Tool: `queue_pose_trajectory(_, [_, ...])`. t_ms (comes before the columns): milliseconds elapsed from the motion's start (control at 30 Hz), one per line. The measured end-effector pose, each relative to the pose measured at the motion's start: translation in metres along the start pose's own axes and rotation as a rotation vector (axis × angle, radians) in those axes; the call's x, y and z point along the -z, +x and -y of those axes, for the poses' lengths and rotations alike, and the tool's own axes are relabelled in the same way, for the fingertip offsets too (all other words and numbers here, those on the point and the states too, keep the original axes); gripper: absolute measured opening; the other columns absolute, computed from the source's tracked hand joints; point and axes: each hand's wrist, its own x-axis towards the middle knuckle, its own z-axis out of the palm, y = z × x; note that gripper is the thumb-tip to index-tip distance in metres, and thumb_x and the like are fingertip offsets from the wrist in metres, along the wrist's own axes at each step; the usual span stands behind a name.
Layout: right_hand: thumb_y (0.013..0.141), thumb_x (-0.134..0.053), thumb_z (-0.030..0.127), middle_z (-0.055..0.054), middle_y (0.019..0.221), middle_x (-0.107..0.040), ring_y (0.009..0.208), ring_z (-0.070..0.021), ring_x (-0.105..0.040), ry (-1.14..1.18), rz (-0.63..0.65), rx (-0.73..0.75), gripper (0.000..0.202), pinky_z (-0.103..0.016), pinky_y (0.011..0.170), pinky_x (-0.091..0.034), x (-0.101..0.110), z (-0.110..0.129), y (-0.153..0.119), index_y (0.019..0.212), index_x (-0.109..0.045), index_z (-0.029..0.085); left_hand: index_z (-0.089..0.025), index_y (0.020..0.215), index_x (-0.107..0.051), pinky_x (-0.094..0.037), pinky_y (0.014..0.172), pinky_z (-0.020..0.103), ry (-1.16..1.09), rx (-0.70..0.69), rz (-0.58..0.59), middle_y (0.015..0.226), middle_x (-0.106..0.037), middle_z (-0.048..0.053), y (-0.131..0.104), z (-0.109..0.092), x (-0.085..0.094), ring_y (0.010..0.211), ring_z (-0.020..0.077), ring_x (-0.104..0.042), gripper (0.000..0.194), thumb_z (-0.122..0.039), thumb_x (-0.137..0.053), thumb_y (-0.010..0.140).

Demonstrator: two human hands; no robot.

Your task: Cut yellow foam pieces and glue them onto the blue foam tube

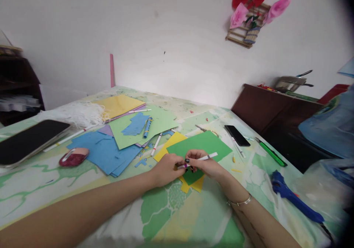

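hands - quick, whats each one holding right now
Left hand: closed on the tip end of the white marker.
Right hand: closed around the same marker, over the green paper.

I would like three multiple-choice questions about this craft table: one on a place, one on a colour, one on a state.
1. Where does the black phone lie?
A. right of the green paper sheet
B. on the yellow paper
C. on the floor

2. What colour is the glue gun?
A. red
B. blue
C. white

3. How is the white marker pen held?
A. by no hand
B. by one hand only
C. by both hands

Answers: 1 A, it rests on the table beyond the sheet's right edge. 2 B, its body is blue. 3 C, left hand and right hand both grip it.
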Motion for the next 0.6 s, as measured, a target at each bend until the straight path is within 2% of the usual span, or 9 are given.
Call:
queue_pose_trajectory(167, [0.069,-0.072,0.039,0.004,0.059,-0.053,0.047,-0.0055,-0.045,0.014,-0.004,0.001,0.028,-0.019,0.047,-0.035,0.000,0.000,0.000,0.073,-0.059,0.014,-0.019,0.061,-0.054,-0.032,0.056,0.024,0.003,-0.001,-0.004,0.057,-0.049,-0.004,0.001,0.000,0.000,0.056,0.0125,-0.046,0.010,-0.019,-0.052,0.071])
queue_pose_trajectory(333, [0.067,-0.072,0.030,0.003,0.057,-0.052,0.045,-0.0061,-0.044,0.070,-0.042,0.012,0.021,-0.020,0.044,-0.032,-0.003,0.003,-0.001,0.072,-0.060,0.014,-0.018,0.061,-0.058,-0.033,0.054,0.023,0.045,0.006,-0.005,0.055,-0.050,-0.005,0.001,0.001,-0.001,0.054,0.0116,-0.046,0.011,-0.017,-0.054,0.071])
queue_pose_trajectory(467, [0.068,-0.066,0.024,0.005,0.057,-0.047,0.043,-0.0056,-0.041,0.165,-0.206,0.092,0.013,-0.021,0.044,-0.029,0.002,0.011,-0.004,0.073,-0.056,0.017,-0.019,0.070,-0.066,-0.038,0.057,0.022,0.102,0.019,-0.012,0.062,-0.062,-0.003,0.002,0.008,0.004,0.058,0.0119,-0.053,0.011,-0.020,-0.056,0.074])
queue_pose_trajectory(600, [0.076,-0.061,0.032,0.006,0.058,-0.044,0.045,-0.0067,-0.038,0.236,-0.381,0.207,0.013,-0.023,0.050,-0.034,0.016,0.018,-0.009,0.080,-0.054,0.022,-0.017,0.074,-0.067,-0.039,0.062,0.026,0.254,0.057,-0.110,0.069,-0.066,0.002,0.009,0.025,0.021,0.064,0.0153,-0.057,0.014,-0.019,-0.053,0.078])
